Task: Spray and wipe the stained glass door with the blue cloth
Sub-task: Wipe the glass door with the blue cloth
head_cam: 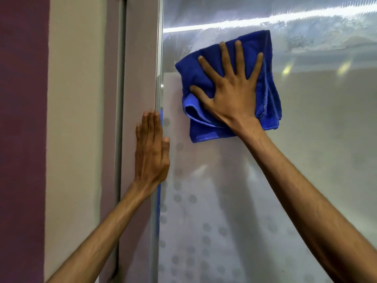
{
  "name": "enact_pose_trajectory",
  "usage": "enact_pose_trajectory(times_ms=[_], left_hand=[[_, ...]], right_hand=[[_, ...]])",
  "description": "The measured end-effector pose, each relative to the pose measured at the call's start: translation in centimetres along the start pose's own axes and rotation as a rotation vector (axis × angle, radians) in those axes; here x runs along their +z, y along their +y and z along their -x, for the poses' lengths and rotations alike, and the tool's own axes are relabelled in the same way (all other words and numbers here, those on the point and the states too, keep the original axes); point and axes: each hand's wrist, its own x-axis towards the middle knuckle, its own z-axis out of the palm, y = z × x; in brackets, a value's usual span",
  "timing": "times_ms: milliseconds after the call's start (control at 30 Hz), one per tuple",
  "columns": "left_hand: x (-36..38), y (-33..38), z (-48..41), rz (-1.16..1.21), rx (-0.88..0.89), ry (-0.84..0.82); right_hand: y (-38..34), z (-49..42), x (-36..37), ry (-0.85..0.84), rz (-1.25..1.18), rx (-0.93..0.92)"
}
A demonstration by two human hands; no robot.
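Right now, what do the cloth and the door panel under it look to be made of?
The blue cloth looks like microfibre or terry, soft, matte; fuzzy pile and floppy folds show. The glass door: glass, seemingly frosted, with grey dots low down; it reflects a light strip and shows smears near the top.

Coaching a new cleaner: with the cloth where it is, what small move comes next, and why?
Probably slide the blue cloth up and rightward. The right hand presses it flat on the glass door with spread fingers, a cloudy streaked band lies just above it, and the left hand braces flat at the door's edge.
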Motion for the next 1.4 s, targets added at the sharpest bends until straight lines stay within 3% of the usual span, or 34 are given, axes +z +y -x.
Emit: enact_pose_trajectory(times_ms=[233, 700, 967, 1400], left_hand=[[0.0, -0.3, 0.2, -0.002, 0.017, -0.007], [0.3, 1.6, 6.2, -0.028, -0.059, -0.092], [1.0, 5.0, 8.2, -0.026, -0.131, -0.164], [6.1, 19.1, 7.8, -0.009, 0.019, -0.213]], right_hand=[[-0.8, 5.5, 0.6, 0.037, -0.020, -0.068], [-4.2, 19.5, 1.3, 0.036, -0.037, 0.065], [-0.3, 20.4, -0.8, 0.027, -0.061, 0.056], [14.2, 23.0, -4.7, 0.037, 0.024, 0.153]])
